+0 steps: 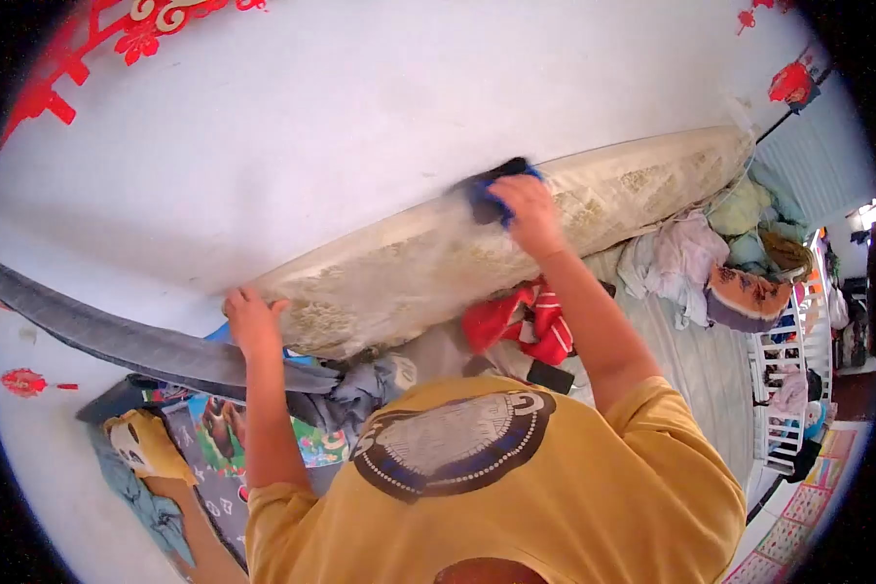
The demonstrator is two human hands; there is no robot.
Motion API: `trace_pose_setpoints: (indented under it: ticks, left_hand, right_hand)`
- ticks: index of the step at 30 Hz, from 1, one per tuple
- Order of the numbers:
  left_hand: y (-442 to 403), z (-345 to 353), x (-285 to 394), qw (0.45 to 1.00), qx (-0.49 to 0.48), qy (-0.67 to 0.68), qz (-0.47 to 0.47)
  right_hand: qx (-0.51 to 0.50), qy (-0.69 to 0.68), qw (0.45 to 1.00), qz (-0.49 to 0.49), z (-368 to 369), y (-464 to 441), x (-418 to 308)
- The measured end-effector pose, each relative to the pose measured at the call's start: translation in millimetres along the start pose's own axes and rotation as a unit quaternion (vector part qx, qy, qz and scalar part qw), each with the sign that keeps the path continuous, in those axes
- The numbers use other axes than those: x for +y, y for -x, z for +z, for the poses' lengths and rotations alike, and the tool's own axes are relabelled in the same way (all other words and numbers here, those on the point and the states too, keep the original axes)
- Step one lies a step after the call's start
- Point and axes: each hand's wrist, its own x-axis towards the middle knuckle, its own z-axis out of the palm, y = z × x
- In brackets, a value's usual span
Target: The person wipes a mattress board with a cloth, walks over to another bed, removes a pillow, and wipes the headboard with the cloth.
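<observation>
A long pale mattress [360,292] with a gold pattern on its side stands tilted against the white wall. My left hand [253,316] is closed around its left corner, thumb on the patterned side and fingers over the upper edge. Farther right, my right hand [530,209] grips a small blue and black thing [487,195] against the mattress's upper edge. Motion blurs it, so I cannot tell whether it is a brush or a cloth.
A red garment [526,321] and a dark phone-like object [550,377] lie below the mattress. Heaped clothes [691,258] and a round cushion [745,297] sit at right, beside a white railing [779,380]. A grey padded strip [146,336] runs along the left.
</observation>
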Motion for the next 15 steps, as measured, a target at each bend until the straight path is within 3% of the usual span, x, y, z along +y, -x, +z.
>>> trace_pose_setpoints:
  ticks: [4,7,13,15]
  left_hand:
    - [-4,1,-2,1.0,-0.007,-0.011,0.005]
    - [-5,-4,1,1.0,-0.015,0.005,0.001]
    - [-3,-1,1,0.999,-0.039,0.026,-0.02]
    - [-2,-2,2,0.998,-0.036,0.051,-0.025]
  right_hand:
    - [0.046,0.031,0.997,0.062,-15,-1,-8]
    - [0.059,0.05,0.994,0.072,13,0,-42]
    - [-0.024,-0.1,0.992,-0.076,117,-16,-168]
    - [-0.064,-0.107,0.988,-0.093,117,-33,-209]
